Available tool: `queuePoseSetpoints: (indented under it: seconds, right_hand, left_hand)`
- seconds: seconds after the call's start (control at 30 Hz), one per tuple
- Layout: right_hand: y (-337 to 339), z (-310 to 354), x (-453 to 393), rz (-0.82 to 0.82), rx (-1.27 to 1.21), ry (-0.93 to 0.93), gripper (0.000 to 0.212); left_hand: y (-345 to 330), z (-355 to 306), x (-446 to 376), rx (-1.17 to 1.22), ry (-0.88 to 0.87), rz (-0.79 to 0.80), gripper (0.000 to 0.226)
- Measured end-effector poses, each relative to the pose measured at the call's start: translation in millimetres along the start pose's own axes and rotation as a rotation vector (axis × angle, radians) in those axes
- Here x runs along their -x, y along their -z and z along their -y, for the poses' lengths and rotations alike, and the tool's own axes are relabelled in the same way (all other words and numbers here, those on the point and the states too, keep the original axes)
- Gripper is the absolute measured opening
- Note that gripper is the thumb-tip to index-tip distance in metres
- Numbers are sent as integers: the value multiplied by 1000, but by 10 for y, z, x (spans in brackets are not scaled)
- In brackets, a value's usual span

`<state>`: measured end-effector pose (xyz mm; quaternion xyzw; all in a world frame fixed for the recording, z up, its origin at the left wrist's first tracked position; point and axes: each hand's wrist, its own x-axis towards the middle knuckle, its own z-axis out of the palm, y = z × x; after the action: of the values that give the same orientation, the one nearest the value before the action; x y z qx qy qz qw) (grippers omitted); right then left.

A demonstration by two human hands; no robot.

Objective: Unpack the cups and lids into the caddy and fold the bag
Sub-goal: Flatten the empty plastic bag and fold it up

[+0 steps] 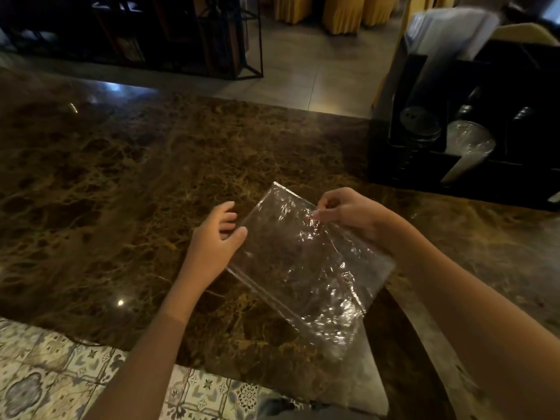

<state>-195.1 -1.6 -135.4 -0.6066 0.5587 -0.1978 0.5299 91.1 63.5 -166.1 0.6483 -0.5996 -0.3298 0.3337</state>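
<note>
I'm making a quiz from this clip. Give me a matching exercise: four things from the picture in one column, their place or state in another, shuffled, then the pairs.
Things:
1. clear plastic bag
2. black caddy
3. left hand
4. right hand

Places or states:
A. pinches the bag's far edge
B. stands at the counter's right
C. open, beside the bag's left edge
D. empty, between both hands

Pairs: 1-D, 2-B, 3-C, 4-A

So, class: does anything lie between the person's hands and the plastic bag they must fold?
Nothing visible does. The right hand already pinches the clear bag at its upper edge, and the left hand touches its left edge with the thumb. The bag looks empty above the marble counter.
</note>
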Motion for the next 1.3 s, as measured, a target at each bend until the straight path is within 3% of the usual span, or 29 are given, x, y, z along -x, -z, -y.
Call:
queuePoseSetpoints:
  seconds: [0.1,0.2,0.4,0.7,0.8,0.9,1.1,1.3]
  right_hand:
    - [79,-164,146,-36,-287,-31,12]
    - [122,-290,265,-98,-444,-24,8]
    - [173,-458,414,-244,-547,53,18]
    - [301,-588,456,-231,-596,69,20]
    - [353,-600,473,-243,-501,49,16]
    - [399,-619,475,-277,-242,21,16]
    - [424,-622,444,-286,110,71,21]
    - [421,-670,469,-291,284,100,21]
  left_hand:
    - [94,-69,-81,138,160,-80,54]
    - [27,-139,-126,104,235,-94,58]
    - [-219,-308,-197,247,389,-36,55]
    - [-454,-432,-320,294,404,97,26]
    - [-449,-484,-353,207,377,182,14]
    - [-446,-511,-362,103,317,211,12]
    - [-468,-461,-304,-190,31,136,19]
    - [-472,-336,-228,-174,-117,64,23]
